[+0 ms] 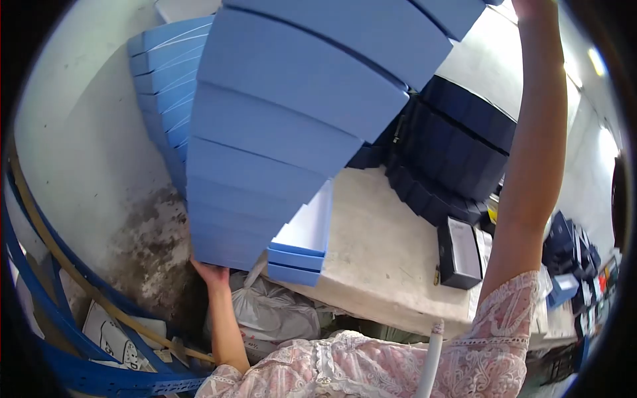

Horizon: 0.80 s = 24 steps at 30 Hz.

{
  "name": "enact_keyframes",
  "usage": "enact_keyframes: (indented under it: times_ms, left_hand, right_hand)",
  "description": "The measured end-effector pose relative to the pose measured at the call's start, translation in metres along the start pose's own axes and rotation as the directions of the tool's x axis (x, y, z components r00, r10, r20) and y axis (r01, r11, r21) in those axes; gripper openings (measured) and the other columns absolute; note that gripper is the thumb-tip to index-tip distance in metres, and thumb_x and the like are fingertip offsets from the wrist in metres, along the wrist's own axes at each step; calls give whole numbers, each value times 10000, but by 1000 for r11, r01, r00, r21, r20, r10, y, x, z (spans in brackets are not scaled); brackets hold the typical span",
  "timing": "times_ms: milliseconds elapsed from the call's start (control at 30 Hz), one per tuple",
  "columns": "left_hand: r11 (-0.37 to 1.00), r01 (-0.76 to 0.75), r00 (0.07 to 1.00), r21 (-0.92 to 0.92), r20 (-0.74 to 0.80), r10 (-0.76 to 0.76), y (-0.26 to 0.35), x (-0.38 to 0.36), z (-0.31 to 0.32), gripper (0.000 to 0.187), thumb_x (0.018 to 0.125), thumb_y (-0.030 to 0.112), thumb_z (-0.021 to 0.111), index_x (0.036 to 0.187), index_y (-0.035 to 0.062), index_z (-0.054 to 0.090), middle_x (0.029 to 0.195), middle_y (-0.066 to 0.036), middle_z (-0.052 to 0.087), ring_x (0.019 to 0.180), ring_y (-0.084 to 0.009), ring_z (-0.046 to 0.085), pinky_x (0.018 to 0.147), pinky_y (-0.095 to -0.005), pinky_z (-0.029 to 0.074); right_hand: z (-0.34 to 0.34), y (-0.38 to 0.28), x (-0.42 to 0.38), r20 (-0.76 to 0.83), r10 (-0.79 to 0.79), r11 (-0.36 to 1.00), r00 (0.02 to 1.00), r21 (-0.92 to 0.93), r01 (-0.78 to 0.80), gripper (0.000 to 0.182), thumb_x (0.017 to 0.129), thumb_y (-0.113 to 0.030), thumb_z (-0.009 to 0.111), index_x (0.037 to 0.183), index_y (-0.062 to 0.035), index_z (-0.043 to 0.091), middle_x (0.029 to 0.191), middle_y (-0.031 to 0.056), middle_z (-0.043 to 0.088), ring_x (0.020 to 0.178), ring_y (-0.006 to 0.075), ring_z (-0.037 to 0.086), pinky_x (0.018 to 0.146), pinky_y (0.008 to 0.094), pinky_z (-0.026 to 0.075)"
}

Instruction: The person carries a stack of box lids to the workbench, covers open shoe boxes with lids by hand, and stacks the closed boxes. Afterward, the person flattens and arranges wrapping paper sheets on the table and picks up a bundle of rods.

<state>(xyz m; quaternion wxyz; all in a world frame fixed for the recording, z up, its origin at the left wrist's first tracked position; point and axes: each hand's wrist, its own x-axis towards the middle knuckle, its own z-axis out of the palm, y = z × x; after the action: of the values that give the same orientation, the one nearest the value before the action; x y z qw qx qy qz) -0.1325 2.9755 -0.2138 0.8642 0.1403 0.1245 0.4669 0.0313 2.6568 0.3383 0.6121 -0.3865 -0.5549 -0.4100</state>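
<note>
A tall, leaning stack of light blue boxes [265, 126] fills the middle of the head view, and its upper end runs out of the frame. My left hand [211, 272] is under the bottom corner of this stack, gripping it from below; some fingers are hidden by the lowest box. My right arm reaches up along the right side. Only the edge of my right hand [534, 8] shows at the top of the frame, and its fingers are out of sight. Beside the stack's base, an open blue box [304, 229] with a white inside sits at the table edge.
Dark navy boxes [458, 139] are piled on the pale table [378, 245]. An open black box [461, 252] lies nearer. Blue boxes tied with string [169, 79] stand by the wall. A white plastic bag [275, 312] is below, and blue metal framing [60, 285] is at left.
</note>
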Motion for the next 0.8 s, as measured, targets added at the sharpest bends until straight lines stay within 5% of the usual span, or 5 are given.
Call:
enact_keyframes:
  times_ms: [233,433,533,633,800]
  left_hand:
    - [993,-104,985,48,145,96,-22,-17,76,460,755,464,517,1043,106,548,1020,-25,566,944,-215,537,779,-368,454]
    - [996,94,917,4,388,-88,-134,-95,150,433,792,430,458,1057,100,553,1066,-49,564,995,-213,531,808,-379,450]
    - [962,270,903,38,336,-267,-216,-159,180,435,807,423,433,1062,90,551,1081,-52,565,1015,-220,527,827,-393,442]
    - [898,438,787,47,462,-409,-318,-228,189,451,804,445,429,1047,86,551,1059,-52,575,1004,-218,535,839,-389,438]
    - [639,748,448,179,574,-686,-484,-407,226,455,800,439,444,1061,83,556,1066,-46,586,993,-223,551,836,-391,448]
  right_hand:
    - [-132,-79,10,-55,-61,988,997,-144,53,461,834,-284,558,1183,-15,424,1085,102,487,997,226,471,852,321,389]
    - [-296,-206,6,-57,-129,905,990,-416,94,487,840,-299,551,1207,-13,407,1135,113,471,1047,239,457,883,332,381]
    - [-373,-290,9,-32,-163,825,986,-553,119,500,843,-306,547,1219,-12,398,1161,119,463,1072,245,451,898,338,377]
    - [-441,-376,15,-4,-193,714,981,-686,138,514,846,-314,543,1231,-11,390,1186,124,456,1097,252,444,914,343,372]
    - [-524,-525,24,60,-233,495,971,-851,172,535,851,-326,537,1251,-9,376,1228,134,443,1139,263,433,939,353,365]
